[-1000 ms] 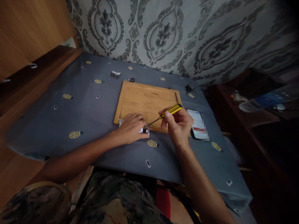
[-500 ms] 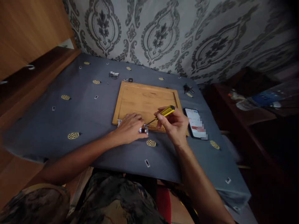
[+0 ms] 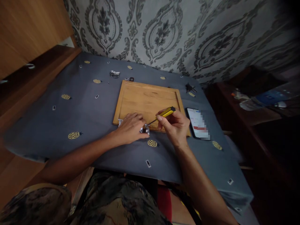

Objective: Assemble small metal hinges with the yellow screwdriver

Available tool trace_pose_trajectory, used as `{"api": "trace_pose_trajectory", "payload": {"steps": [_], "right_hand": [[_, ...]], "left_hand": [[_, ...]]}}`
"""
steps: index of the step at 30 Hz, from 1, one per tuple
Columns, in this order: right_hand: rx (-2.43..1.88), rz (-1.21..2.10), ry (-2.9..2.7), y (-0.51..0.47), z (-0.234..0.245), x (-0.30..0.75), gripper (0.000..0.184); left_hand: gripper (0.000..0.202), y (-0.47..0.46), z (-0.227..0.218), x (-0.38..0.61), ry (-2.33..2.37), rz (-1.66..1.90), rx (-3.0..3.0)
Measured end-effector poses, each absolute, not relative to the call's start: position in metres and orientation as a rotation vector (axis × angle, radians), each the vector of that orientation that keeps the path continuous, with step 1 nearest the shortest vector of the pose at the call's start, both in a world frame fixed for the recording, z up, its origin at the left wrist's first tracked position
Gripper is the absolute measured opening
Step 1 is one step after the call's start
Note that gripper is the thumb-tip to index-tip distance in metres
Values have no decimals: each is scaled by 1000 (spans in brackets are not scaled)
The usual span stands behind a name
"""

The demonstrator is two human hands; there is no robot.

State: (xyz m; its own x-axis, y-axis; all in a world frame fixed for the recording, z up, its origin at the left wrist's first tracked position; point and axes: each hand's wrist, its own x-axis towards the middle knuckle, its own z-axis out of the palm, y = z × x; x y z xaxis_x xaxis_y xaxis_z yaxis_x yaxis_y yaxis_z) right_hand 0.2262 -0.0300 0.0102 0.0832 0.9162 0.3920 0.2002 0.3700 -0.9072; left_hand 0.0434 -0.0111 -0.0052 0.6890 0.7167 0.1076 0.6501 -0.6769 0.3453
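My right hand [image 3: 175,126] grips a screwdriver [image 3: 165,114] with a yellow and black handle, held at a slant. Its thin shaft points down and left to a shiny metal hinge [image 3: 147,128] at the near edge of a wooden panel [image 3: 145,97]. Over that hinge lies my left hand [image 3: 132,127], thumb and fingers closed about it and pressing it against the panel edge. Most of the hinge is hidden by the fingers, and the exact spot the tip touches is too small to tell.
A second metal hinge [image 3: 114,74] lies at the table's back left. A phone [image 3: 198,124] rests right of the panel, with a small dark object [image 3: 190,87] behind it. A patterned blue-grey cloth [image 3: 86,115] covers the table. A plastic bottle [image 3: 264,100] lies at far right.
The view has shifted very slightly. Both hands, the screwdriver and the hinge keep nearly the same positions.
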Motion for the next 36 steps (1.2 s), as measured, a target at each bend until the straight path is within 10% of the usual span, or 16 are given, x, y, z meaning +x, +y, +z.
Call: {"api": "trace_pose_trajectory", "payload": {"steps": [36], "right_hand": [[-1081,585,-1447,-36,6,229,33]], "left_hand": [[32,-11,-6,43,1085,343,2648]]}}
